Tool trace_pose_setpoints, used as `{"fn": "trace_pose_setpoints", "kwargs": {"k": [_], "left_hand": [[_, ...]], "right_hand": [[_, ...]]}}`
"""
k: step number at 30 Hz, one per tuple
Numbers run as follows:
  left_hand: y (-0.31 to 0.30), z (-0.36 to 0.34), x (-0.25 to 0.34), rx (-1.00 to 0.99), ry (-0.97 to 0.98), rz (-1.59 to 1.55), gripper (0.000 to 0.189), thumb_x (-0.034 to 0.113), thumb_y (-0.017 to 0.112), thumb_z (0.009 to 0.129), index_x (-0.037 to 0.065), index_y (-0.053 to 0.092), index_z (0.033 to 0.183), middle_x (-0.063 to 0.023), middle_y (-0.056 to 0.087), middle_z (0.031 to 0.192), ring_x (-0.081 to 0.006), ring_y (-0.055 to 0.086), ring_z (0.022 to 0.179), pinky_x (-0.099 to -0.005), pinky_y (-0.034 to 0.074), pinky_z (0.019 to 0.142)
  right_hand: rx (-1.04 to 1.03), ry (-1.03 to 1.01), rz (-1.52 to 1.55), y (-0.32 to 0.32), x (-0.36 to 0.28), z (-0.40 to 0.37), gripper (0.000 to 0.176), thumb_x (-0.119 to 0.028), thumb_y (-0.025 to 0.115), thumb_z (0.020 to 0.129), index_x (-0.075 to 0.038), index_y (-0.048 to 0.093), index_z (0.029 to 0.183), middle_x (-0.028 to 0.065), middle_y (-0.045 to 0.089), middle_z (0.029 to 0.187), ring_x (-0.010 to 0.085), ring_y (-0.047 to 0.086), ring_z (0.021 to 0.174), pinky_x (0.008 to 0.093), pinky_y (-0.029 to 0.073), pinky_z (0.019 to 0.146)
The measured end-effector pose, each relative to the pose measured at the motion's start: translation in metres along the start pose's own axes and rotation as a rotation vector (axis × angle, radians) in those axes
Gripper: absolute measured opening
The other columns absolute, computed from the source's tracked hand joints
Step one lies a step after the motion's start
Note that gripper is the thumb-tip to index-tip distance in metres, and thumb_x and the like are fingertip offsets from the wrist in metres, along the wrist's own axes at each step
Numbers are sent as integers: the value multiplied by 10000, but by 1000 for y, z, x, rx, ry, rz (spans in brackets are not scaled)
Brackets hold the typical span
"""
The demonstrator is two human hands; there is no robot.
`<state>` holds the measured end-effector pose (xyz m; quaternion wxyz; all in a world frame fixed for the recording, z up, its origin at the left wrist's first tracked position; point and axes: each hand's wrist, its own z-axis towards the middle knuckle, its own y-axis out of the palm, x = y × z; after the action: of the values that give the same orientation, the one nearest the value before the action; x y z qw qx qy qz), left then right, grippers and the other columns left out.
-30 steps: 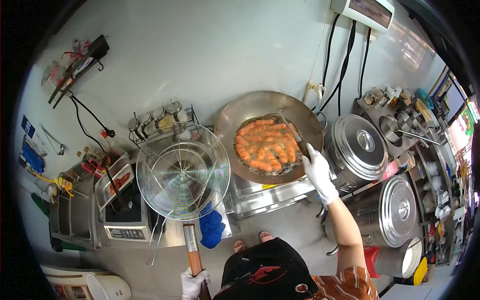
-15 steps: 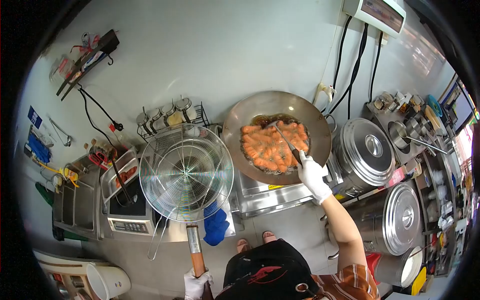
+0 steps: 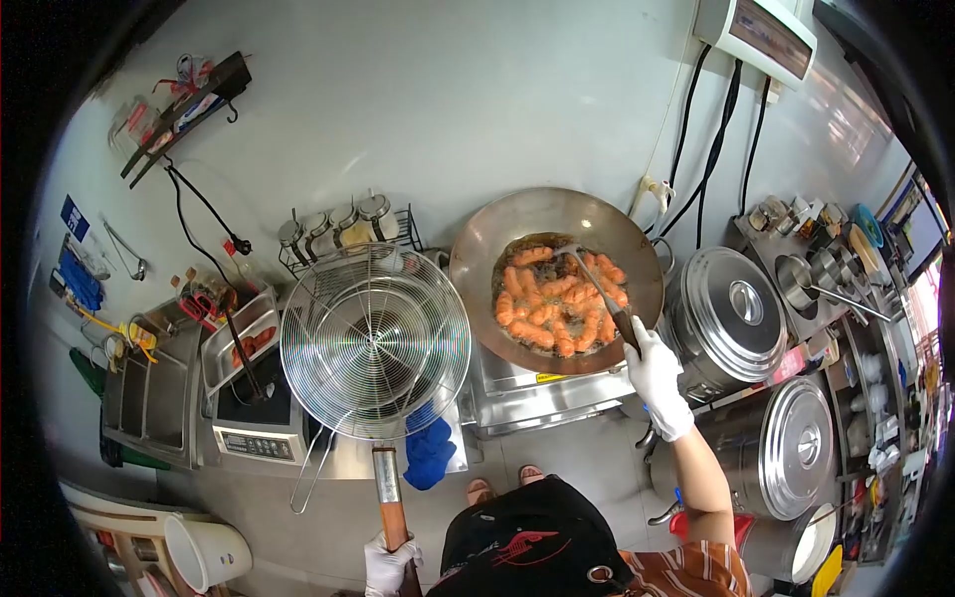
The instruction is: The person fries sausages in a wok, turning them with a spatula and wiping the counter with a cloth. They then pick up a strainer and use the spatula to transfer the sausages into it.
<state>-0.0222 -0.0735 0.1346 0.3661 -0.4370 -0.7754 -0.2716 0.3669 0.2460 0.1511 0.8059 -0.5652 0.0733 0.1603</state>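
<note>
My right hand (image 3: pixel 657 383), in a white glove, is closed round the dark handle of a metal spatula (image 3: pixel 603 289). Its head lies among several orange-red sausages (image 3: pixel 542 320) with scored surfaces, in bubbling oil. They sit in the bottom of a wide wok (image 3: pixel 487 224) on a steel stove. At the lower edge, my gloved left hand (image 3: pixel 390 564) grips the wooden handle of a large round wire strainer (image 3: pixel 374 340). The strainer is held left of the wok, above the counter, over what looks like a metal bowl.
Large lidded pots (image 3: pixel 731 313) stand right of the wok. Left of the strainer are an induction cooker (image 3: pixel 261 443), a metal tray (image 3: pixel 224 373) with sausages and a sink (image 3: pixel 149 398). Jars (image 3: pixel 376 214) stand behind in a wire rack. A blue cloth (image 3: pixel 428 453) hangs off the counter edge.
My right hand has moved right and slightly down with the spatula. The sausages have shifted right and lie more spread out in the oil. The strainer stays nearly still.
</note>
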Motion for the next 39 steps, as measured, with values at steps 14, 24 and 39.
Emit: {"fn": "trace_pose_setpoints", "kwargs": {"k": [14,24,39], "left_hand": [[-7,1,-12,-23,39,67,109,-25,640,833,-40,570,915,-85,589,660,-167,592,546,-308,507,503],[-7,1,-4,-9,13,58,110,-16,633,839,-39,566,923,-86,590,655,-167,592,547,-311,512,506],[0,18,10,-12,54,143,93,-31,618,812,-27,571,893,-66,593,649,-153,586,537,-295,507,522]], "right_hand": [[-8,62,-25,44,-21,32,466,-167,615,825,-28,558,1266,179,636,876,346,645,720,438,513,666],[-51,77,216,-47,5,-4,461,-119,623,825,-13,562,1269,220,644,1036,368,630,966,392,488,830],[-307,229,188,-163,-13,-73,448,-78,670,765,29,603,1195,283,637,1021,387,643,969,369,495,837]]}}
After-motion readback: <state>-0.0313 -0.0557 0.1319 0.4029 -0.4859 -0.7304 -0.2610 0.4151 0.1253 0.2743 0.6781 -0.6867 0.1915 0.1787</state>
